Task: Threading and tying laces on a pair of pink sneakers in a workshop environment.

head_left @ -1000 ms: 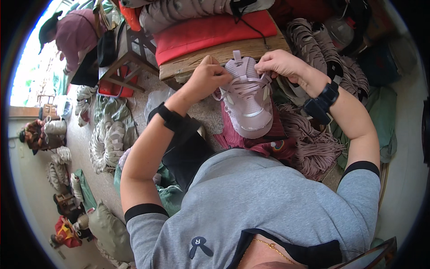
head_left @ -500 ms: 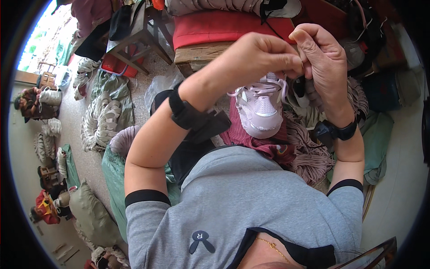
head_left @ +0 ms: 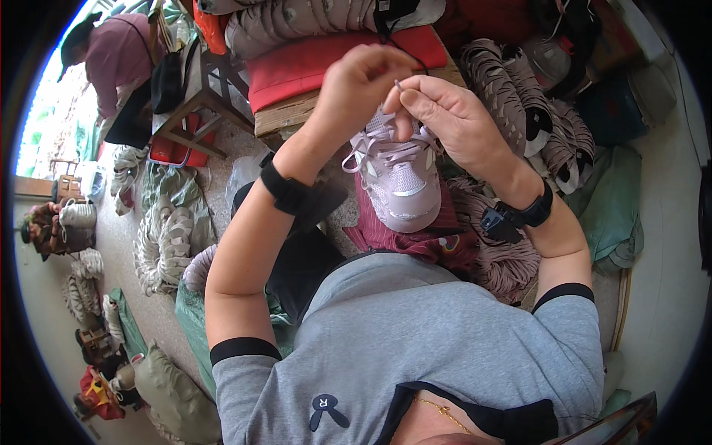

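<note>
A pale pink sneaker (head_left: 404,185) rests toe toward me on a dark red striped cloth (head_left: 363,222) over my lap. Its pink laces (head_left: 386,152) run across the tongue, with a loop hanging out at the left side. Just above the shoe's opening, my right hand (head_left: 456,122) is closed, thumb and forefinger pinching what looks like the thin end of a shoelace (head_left: 398,86). Close against it, my left hand (head_left: 363,85) is bent over with its fingers smeared by motion, so its hold cannot be made out. Both hands partly cover the heel end of the shoe.
Ahead stands a wooden bench (head_left: 297,115) with a red pad (head_left: 297,74) and a row of pink shoe uppers (head_left: 297,30). More stacked uppers (head_left: 497,89) stand at right, and bundled pink pieces (head_left: 504,256) lie beside my lap. A stool (head_left: 196,96) and other people are at left.
My view has shifted, so the bench and shoe appear farther left. My hands, earlier pinched together above the shoe, have come slightly apart, and a thin lace end shows at my right fingertips.
</note>
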